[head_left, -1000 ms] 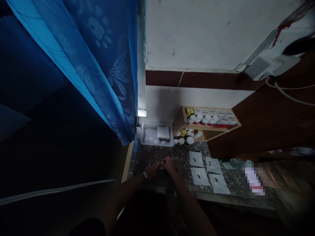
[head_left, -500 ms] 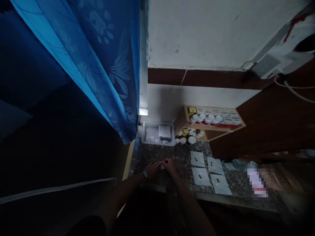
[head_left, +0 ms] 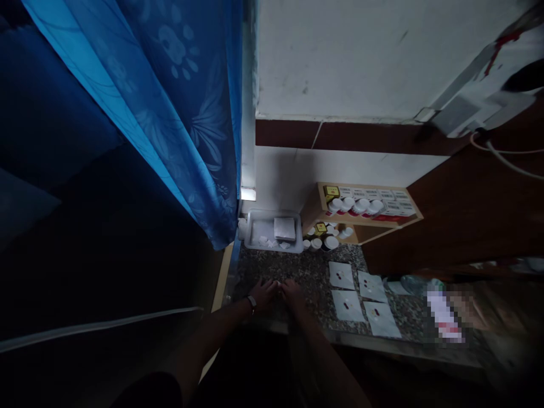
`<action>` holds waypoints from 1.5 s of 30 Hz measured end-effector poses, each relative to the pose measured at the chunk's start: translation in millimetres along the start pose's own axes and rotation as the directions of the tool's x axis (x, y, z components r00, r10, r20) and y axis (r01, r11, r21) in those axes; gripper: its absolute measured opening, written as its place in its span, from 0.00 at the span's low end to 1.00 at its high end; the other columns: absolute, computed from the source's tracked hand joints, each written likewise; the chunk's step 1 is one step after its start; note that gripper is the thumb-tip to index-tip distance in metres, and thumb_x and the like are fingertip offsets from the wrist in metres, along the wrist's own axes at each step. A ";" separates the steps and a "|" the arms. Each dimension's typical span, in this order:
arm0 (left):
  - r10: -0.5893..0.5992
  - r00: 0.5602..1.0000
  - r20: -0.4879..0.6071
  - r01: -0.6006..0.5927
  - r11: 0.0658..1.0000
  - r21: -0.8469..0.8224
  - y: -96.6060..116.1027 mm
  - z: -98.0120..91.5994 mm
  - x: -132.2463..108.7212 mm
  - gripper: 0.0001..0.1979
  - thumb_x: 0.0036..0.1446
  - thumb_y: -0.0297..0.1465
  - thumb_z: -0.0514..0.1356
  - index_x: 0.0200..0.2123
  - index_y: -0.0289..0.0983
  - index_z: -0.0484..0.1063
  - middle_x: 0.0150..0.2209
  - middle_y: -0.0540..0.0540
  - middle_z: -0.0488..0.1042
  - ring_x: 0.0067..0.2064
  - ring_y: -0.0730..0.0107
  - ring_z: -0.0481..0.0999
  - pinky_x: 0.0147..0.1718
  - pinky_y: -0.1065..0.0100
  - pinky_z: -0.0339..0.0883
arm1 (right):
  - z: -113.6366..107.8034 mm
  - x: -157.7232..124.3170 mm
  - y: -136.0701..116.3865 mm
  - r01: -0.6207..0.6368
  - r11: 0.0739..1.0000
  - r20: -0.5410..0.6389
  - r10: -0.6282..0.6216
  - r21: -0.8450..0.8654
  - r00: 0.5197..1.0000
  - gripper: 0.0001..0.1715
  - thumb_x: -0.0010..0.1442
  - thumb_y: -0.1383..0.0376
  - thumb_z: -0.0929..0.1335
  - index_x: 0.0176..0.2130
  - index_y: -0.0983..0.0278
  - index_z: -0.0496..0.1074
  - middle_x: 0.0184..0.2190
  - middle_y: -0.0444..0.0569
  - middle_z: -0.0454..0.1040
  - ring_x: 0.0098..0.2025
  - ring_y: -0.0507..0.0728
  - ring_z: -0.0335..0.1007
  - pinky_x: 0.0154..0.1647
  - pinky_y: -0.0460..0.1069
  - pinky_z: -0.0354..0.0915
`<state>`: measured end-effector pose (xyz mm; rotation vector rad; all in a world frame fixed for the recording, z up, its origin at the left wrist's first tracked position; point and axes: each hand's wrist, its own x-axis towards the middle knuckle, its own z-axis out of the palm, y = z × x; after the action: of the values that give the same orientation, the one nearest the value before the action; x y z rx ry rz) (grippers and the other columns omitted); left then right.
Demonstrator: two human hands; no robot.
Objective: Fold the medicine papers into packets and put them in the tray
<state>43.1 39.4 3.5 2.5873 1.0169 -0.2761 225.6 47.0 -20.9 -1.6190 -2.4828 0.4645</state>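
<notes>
My left hand (head_left: 264, 293), with a watch (head_left: 252, 304) on its wrist, and my right hand (head_left: 292, 292) meet low over the speckled countertop (head_left: 312, 283). Between their closed fingertips is a small folded piece of white paper (head_left: 279, 284), mostly covered by the fingers. To the right lie several white paper squares (head_left: 341, 274), spread flat with a few red, dark and pale pills on each. Beyond the hands stands a clear plastic tray (head_left: 259, 225) with a stack of white paper (head_left: 284, 228) and small folded white packets (head_left: 267, 242) inside.
A wooden shelf (head_left: 369, 222) at the back holds boxes and white-capped bottles (head_left: 361, 206); more bottles (head_left: 330, 243) stand beneath it. A blue curtain (head_left: 191, 124) hangs at the left. Farther right lie a clear plastic bottle (head_left: 414, 284) and a blurred-out item (head_left: 444, 317).
My fingers have drawn in over the small white paper, so less of it shows. The left hand's fingers are more curled than before. The surrounding objects have stayed in place.
</notes>
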 end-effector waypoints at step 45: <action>-0.050 0.997 -0.055 0.056 0.992 0.110 18.6 22.0 -4.6 0.26 0.63 0.36 0.47 0.63 0.37 0.52 0.65 0.40 0.49 0.65 0.55 0.47 0.57 0.49 0.50 | -23.0 7.2 -33.5 -0.547 0.834 0.186 0.551 -0.078 0.814 0.19 0.60 0.55 0.63 0.35 0.67 0.74 0.34 0.61 0.75 0.35 0.58 0.74 0.30 0.47 0.62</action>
<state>51.4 15.4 -10.7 2.6824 1.1201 -0.2884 200.1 45.2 11.6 -2.4133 -2.0983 0.6988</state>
